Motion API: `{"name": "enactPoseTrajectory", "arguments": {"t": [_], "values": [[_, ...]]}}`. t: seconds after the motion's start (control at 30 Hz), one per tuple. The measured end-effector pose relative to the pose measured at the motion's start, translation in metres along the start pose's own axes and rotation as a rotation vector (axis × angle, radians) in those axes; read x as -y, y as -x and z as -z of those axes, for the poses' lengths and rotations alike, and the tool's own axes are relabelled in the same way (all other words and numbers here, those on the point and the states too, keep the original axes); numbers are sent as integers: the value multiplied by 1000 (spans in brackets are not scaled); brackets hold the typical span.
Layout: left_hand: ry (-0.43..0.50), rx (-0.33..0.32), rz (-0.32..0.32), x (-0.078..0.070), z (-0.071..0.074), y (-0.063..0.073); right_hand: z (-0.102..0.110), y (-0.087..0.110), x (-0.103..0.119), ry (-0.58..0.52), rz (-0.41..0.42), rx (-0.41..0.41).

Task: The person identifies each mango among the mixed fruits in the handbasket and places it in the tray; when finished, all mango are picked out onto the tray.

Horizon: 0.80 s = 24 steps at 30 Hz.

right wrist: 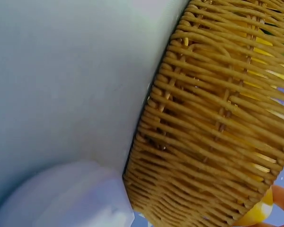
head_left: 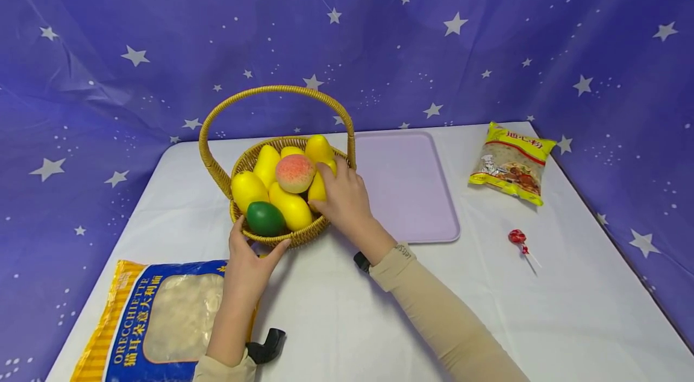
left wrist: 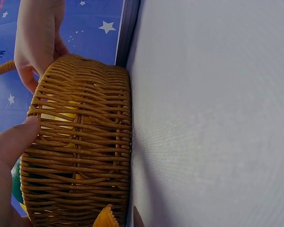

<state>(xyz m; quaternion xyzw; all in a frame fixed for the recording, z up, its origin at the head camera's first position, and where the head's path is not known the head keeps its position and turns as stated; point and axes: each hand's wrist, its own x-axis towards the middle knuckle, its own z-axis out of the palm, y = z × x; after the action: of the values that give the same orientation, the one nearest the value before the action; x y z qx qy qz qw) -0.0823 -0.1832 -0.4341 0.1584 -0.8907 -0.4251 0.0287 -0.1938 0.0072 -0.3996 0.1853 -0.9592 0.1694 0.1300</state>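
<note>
A wicker basket (head_left: 306, 235) with a tall arched handle stands on the table, filled with several yellow mangoes (head_left: 291, 207), a peach (head_left: 295, 173) on top and a dark green egg-shaped fruit (head_left: 265, 219) at the front. My left hand (head_left: 250, 267) touches the basket's near rim, thumb and fingers spread apart; its thumb (left wrist: 20, 137) lies against the weave in the left wrist view. Over the right rim reaches my right hand (head_left: 345, 196), pinching a yellow mango (head_left: 317, 191) between thumb and fingers. Part of that mango is hidden under the hand.
A lilac tray (head_left: 412, 189) lies right of the basket, partly behind my right hand. Farther right are a yellow pasta bag (head_left: 512, 163) and a red lollipop (head_left: 518, 237). A blue orecchiette bag (head_left: 181, 316) lies at the front left, under my left forearm. A starry purple curtain (head_left: 379, 68) hangs behind.
</note>
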Motion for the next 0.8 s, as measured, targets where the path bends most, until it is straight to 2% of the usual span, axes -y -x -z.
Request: {"name": "enactPoseTrajectory", "arguments": {"t": [0.33, 0.63, 0.8], "values": [[-5, -6, -8, -3, -1, 0, 17, 1, -10, -134, -41, -40], [-14, 16, 10, -7, 3, 2, 48, 14, -15, -234, -4, -156], [-18, 24, 14, -8, 3, 3, 71, 21, -28, -278, -1, -254]]}}
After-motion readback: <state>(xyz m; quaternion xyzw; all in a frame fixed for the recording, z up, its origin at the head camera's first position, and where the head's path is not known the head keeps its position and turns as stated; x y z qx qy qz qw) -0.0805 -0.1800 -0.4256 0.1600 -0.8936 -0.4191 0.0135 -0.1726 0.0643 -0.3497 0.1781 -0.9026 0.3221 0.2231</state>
